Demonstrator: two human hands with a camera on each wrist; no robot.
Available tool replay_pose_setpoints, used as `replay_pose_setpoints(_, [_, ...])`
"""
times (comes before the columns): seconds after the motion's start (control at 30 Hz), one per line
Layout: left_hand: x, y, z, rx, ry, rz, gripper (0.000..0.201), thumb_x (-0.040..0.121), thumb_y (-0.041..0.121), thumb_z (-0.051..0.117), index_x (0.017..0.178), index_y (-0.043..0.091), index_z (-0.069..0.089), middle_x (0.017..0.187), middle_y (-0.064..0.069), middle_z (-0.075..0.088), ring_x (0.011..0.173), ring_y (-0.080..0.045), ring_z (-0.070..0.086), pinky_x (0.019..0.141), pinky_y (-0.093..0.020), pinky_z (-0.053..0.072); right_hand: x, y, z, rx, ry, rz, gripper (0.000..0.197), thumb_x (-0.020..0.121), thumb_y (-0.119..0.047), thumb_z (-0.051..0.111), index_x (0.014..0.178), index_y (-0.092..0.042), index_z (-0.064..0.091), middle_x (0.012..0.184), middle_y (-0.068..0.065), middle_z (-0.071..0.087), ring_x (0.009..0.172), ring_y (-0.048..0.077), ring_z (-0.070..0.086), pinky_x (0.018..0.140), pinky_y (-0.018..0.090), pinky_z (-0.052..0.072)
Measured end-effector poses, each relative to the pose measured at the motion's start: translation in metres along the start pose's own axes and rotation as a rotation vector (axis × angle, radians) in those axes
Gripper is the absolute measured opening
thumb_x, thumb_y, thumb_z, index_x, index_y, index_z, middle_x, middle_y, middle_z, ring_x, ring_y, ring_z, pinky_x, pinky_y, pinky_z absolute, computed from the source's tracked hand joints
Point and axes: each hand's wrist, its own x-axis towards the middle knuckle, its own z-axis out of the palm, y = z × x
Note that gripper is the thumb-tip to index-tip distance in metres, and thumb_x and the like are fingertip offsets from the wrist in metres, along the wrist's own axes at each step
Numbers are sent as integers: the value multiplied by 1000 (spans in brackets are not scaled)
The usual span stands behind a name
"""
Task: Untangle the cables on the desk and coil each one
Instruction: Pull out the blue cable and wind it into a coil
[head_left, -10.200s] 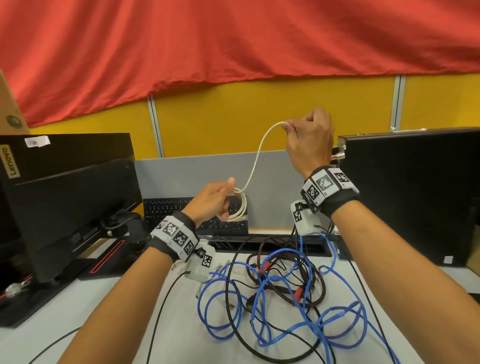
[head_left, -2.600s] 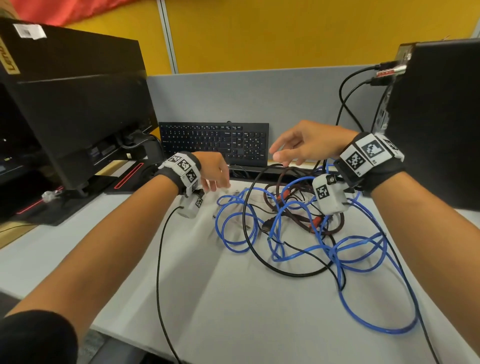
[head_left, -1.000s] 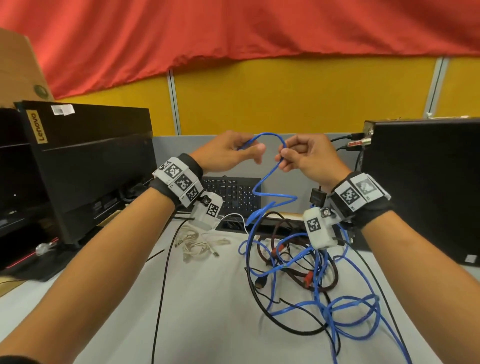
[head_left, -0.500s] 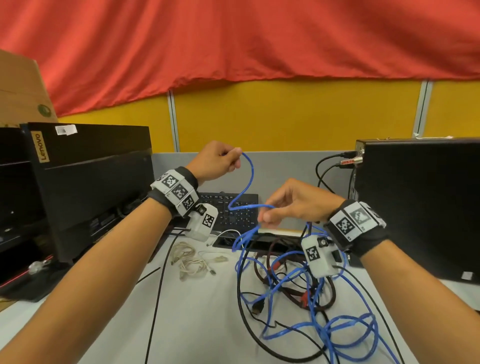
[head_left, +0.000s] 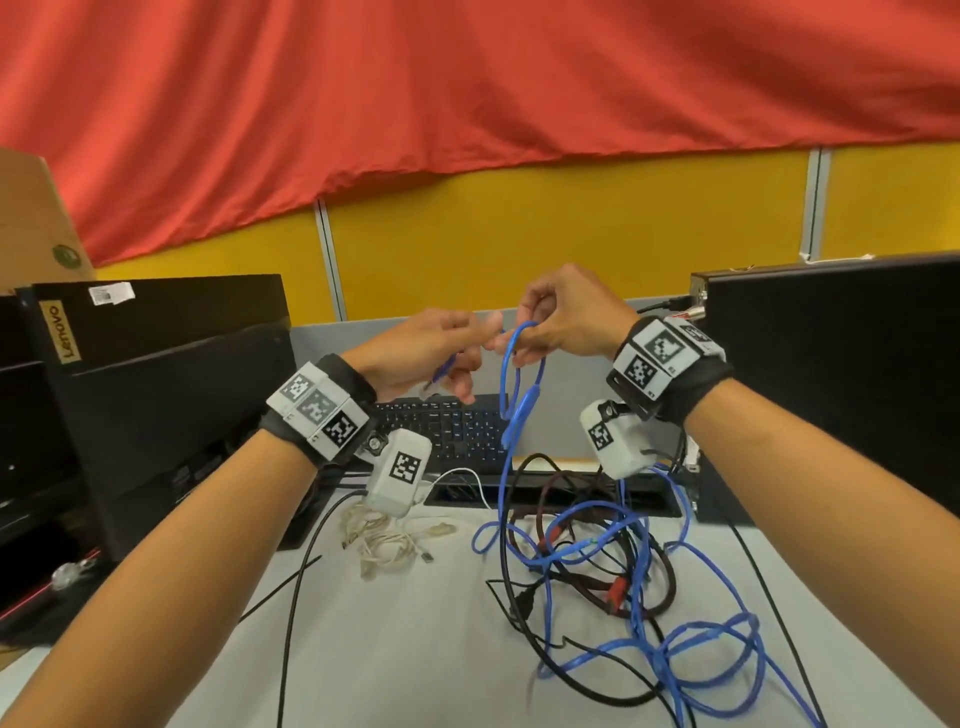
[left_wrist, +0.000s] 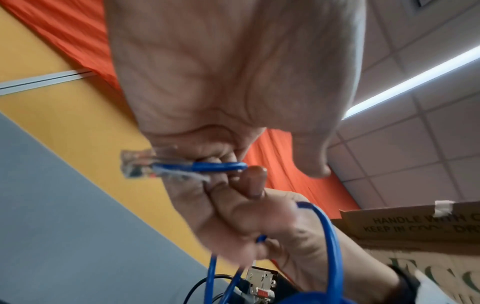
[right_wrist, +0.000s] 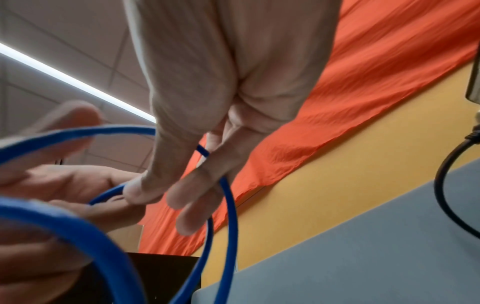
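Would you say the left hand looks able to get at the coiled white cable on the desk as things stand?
Probably not yet: the left hand is pinching the plug end of the blue cable. The white cable lies uncovered below it, beside the tangle, so the path looks clear once it lets go.

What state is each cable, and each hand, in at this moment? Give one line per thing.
blue cable: partly looped in the air, the rest tangled on the desk.
white cable: bundled on the desk, apart from the tangle.
black cable: tangled, uncoiled.
left hand: pinches the blue cable's plug end.
right hand: holds the blue loops.
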Motion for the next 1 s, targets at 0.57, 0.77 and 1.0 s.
replay_pose_setpoints(0.57, [37,9,-8,163,447,22,37,109,24,38,76,13,51,56,-1,35,39,-10,36,45,-25,32,0,0,4,-28,-120,-155,44,73,-45,84,80,-5,68,67,10,68,60,19,62,55,33,52])
replay_pose_setpoints(0.77, [42,12,-14,130,421,-29,35,110,26,37,83,11,54,60,-1,45,39,-10,40,46,-25,32,-8,4,14,-197,-517,-90,30,83,-25,83,105,-8,72,90,15,77,71,20,73,68,33,61])
replay_pose_setpoints(1.0, [28,4,-6,98,130,38,36,110,18,33,95,2,61,85,-21,70,74,-27,71,79,-39,58,-2,5,6,13,-157,-235,13,90,7,68,102,11,65,82,13,75,74,21,72,77,30,59])
